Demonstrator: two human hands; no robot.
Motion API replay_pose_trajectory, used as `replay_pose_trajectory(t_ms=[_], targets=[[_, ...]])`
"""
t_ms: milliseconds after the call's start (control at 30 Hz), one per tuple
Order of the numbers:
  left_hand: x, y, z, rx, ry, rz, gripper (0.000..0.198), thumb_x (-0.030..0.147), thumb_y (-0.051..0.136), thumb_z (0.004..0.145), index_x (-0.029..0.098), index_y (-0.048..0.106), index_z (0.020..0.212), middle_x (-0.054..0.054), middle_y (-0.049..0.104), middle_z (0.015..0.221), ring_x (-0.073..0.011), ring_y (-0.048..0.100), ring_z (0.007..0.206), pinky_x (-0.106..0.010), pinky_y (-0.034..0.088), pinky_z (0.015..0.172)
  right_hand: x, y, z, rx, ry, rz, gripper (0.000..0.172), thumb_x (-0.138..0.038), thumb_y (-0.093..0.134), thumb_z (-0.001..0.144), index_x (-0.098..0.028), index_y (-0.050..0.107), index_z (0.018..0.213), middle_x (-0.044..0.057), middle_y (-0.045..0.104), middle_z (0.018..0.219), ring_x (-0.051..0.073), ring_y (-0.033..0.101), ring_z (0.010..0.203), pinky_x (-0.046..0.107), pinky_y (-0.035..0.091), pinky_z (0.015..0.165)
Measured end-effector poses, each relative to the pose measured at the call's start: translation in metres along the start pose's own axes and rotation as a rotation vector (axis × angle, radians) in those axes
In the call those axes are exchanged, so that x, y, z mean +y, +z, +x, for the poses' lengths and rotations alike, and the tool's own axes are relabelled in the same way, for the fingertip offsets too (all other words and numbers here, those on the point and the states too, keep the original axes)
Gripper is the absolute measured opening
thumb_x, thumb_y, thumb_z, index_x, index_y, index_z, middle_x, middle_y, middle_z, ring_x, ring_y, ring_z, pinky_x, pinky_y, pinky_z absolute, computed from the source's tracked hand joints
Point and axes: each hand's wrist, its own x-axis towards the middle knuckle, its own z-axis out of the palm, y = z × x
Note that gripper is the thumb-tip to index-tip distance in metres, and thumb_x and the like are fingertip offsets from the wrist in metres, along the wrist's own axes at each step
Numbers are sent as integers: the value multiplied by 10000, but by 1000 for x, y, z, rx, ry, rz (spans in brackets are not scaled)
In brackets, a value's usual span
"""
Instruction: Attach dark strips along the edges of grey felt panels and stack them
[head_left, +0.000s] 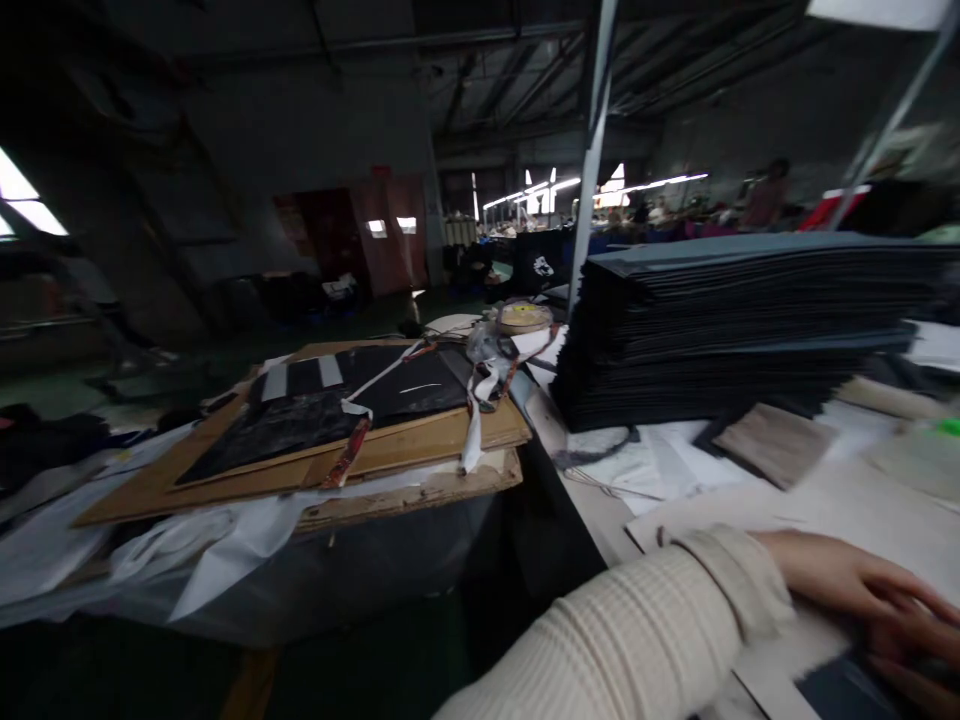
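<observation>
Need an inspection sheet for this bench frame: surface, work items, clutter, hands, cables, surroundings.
Surface: pale table, covered with light paper sheets; the view is blurred.
Job's things: dark sheet at the bottom edge, by the fingers; tall stack of dark sheets behind it.
Clutter: cardboard boards carrying dark panels, loose straps, tape roll.
Hands: left hand lies flat and open on the paper; right hand is only partly in frame, grip unclear.
Cables: nothing seen.
Surroundings: dim factory hall, strip lights, metal pole, a person far off.
</observation>
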Motion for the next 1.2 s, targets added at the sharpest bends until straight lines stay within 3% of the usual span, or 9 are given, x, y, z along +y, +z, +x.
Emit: replay_pose_trajectory(t_ms=[67, 167, 300, 467, 867, 1200], targets=[[2, 2, -1, 20, -31, -3, 453, 41, 445, 802, 132, 467, 1245, -68, 636, 1011, -59, 603, 837, -120, 406, 759, -4, -20, -34, -36, 125, -67, 192, -423, 471, 634, -283, 584, 565, 44, 556, 478, 219, 508, 385, 359, 397, 351], [5, 0, -14, 43, 100, 125, 427, 116, 533, 760, 159, 522, 1185, -21, 611, 1087, -136, 559, 999, -227, 407, 886, -26, -36, -58, -58, 269, -156, 152, -348, 475, 669, -237, 578, 672, 47, 618, 617, 202, 577, 512, 340, 469, 512], [7, -1, -29, 142, 202, 401, 299, 242, 539, 786, 182, 602, 1071, -8, 622, 1084, -135, 549, 997, -216, 379, 897, -47, -42, -58, -137, 271, -146, 164, -269, 431, 769, -195, 577, 784, 49, 636, 775, 179, 597, 698, 297, 457, 649], [9, 10, -36, 237, 237, 465, 236, 227, 466, 833, 247, 624, 1008, -1, 589, 1138, -161, 479, 1081, -305, 272, 988, -47, -40, -70, -87, 181, -146, 146, -184, 415, 811, -162, 559, 800, 61, 599, 848, 156, 557, 770, 281, 430, 708], [9, 13, -36, 275, 255, 488, 244, 205, 492, 813, 284, 636, 993, 5, 595, 1111, -163, 477, 1079, -320, 289, 980, -76, -47, -113, -122, 119, -137, 198, -130, 360, 863, -161, 544, 795, 37, 522, 765, 120, 495, 673, 232, 404, 655], [12, 13, -36, 293, 266, 433, 236, 226, 488, 802, 286, 655, 959, -9, 608, 1081, -184, 501, 1055, -333, 307, 975, -79, -108, -195, -262, 153, 54, 210, -235, 342, 897, -186, 541, 852, 41, 525, 825, 119, 498, 732, 230, 404, 680]])
